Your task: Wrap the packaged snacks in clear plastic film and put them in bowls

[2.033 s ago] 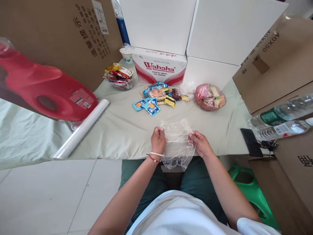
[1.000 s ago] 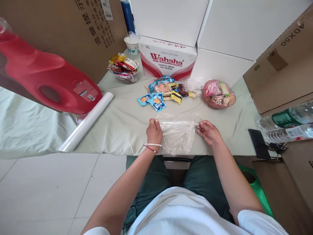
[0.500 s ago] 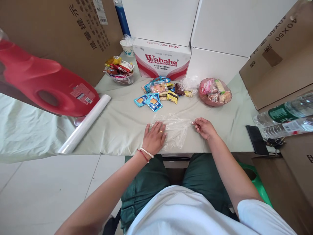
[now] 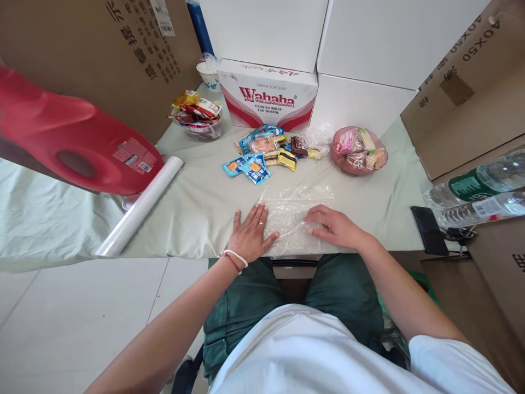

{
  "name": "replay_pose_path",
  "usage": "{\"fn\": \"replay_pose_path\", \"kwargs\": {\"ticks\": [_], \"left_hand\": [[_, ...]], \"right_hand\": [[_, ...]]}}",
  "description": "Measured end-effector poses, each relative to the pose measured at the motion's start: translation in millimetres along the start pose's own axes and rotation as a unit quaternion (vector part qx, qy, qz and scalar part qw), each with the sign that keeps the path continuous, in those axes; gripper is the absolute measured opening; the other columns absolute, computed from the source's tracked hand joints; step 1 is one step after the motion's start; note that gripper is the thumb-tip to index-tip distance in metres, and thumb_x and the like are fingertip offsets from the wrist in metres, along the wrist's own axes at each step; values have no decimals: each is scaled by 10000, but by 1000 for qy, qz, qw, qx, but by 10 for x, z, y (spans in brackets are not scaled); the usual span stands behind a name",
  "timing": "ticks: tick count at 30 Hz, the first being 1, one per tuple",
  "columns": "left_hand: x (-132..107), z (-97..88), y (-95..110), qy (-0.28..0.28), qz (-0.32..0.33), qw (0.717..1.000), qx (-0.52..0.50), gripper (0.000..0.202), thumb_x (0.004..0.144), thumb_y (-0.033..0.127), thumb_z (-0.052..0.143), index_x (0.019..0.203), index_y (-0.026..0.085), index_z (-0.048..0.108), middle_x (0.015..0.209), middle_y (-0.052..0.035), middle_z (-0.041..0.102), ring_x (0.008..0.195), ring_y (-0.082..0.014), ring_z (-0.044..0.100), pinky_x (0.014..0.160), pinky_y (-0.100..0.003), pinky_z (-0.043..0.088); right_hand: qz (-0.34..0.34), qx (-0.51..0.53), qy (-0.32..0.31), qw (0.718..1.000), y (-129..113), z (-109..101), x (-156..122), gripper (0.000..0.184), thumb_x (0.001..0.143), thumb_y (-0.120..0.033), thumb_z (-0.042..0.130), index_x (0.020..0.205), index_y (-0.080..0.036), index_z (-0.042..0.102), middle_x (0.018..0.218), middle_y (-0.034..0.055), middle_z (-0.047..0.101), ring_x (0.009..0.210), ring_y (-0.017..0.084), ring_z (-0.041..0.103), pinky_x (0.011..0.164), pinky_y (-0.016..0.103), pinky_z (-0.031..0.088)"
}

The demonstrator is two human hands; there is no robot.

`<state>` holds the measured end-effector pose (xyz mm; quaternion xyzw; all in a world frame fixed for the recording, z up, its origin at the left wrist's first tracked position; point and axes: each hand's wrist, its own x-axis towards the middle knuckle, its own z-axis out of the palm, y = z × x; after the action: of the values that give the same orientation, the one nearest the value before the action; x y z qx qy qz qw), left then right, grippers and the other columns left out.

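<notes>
A sheet of clear plastic film (image 4: 293,210) lies spread and wrinkled on the cloth near the table's front edge. My left hand (image 4: 251,230) rests flat on the film's left side, fingers apart. Over the right part of the film is my right hand (image 4: 334,227), its fingers loosely bent and apart, holding nothing; whether it touches the film I cannot tell. Just beyond the film lies a pile of wrapped snacks, with blue packets (image 4: 256,168) at its front and a yellow packet (image 4: 287,160) beside them.
A pink glass bowl (image 4: 337,158) of wrapped snacks stands right of the pile; a clear tub (image 4: 212,130) of snacks is at the back left. A white roll (image 4: 139,208) and red jug (image 4: 94,142) occupy the left. A phone (image 4: 429,230) and plastic bottles (image 4: 467,186) are on the right.
My right hand has let go of the film's right edge and moved inward over it, fingers opening. The film lies flatter and wider. My left hand stays on its left side.
</notes>
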<state>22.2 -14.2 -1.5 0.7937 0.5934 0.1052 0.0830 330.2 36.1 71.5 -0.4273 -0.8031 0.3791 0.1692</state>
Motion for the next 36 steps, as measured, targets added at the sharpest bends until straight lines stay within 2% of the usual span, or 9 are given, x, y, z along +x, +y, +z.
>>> {"fn": "replay_pose_path", "kwargs": {"ticks": [2,9,16,20,24,27,29,31,36], "left_hand": [[-6,2,-11,0,5,1000,-5,820,1020,627,420,1678,151,303,1729,-214,295,1616,-353,296,1296,-693,26],[35,-40,-77,-29,24,999,-14,902,976,691,477,1685,168,287,1735,-221,277,1621,-371,274,1286,-698,-40],[194,-220,-392,-154,57,986,2,1117,873,792,555,1712,178,146,1767,-201,184,1644,-358,206,1271,-706,-74],[170,-265,-595,-165,65,984,6,1220,806,842,594,1715,178,123,1773,-207,164,1650,-365,182,1293,-671,-28],[144,-235,-684,-146,63,987,-30,1281,745,855,669,1711,191,153,1786,-203,121,1653,-393,143,1307,-649,47],[120,-216,-634,-61,29,996,-64,1211,757,808,714,1688,189,247,1779,-208,160,1636,-420,169,1299,-616,176],[72,-226,-533,38,-30,997,-67,1067,818,724,713,1644,156,347,1719,-239,295,1578,-430,288,1263,-595,273],[-11,-252,-389,106,-55,991,-60,835,906,604,664,1577,151,460,1583,-232,481,1462,-404,435,1217,-577,342],[-248,-284,-98,17,122,988,-88,403,983,437,613,1351,298,698,1283,-77,725,1306,-306,567,1195,-546,346]], "right_hand": [[13,-46,-37,998,82,40,-144,236,907,-445,730,1087,-312,805,1347,65,662,964,237,688,933,404,553],[68,-28,74,995,657,10,-632,326,951,-465,637,1190,-282,762,1427,139,589,954,246,660,893,459,574],[68,19,120,990,788,59,-524,313,898,-474,694,1125,-277,781,1374,115,615,807,190,606,833,436,571],[64,40,125,989,895,6,-491,297,864,-431,717,1100,-263,786,1328,105,645,860,191,634,859,414,583],[62,-30,177,982,694,-56,-470,198,904,-315,645,1029,-239,778,1186,93,702,859,203,670,836,413,597],[-14,-111,261,959,292,2,-350,253,980,-206,539,1105,-237,756,1093,90,723,977,239,682,914,434,583],[-85,-145,239,956,34,124,-187,294,993,-153,513,1157,-233,743,1089,93,734,1045,251,667,946,433,576],[-136,-174,155,963,-124,301,30,319,985,-117,514,1176,-224,747,1158,102,740,1101,263,651,961,435,577],[-126,-219,-3,967,-40,751,478,442,995,-198,610,1434,-168,653,1605,150,525,1450,320,496,1203,518,447]]}}
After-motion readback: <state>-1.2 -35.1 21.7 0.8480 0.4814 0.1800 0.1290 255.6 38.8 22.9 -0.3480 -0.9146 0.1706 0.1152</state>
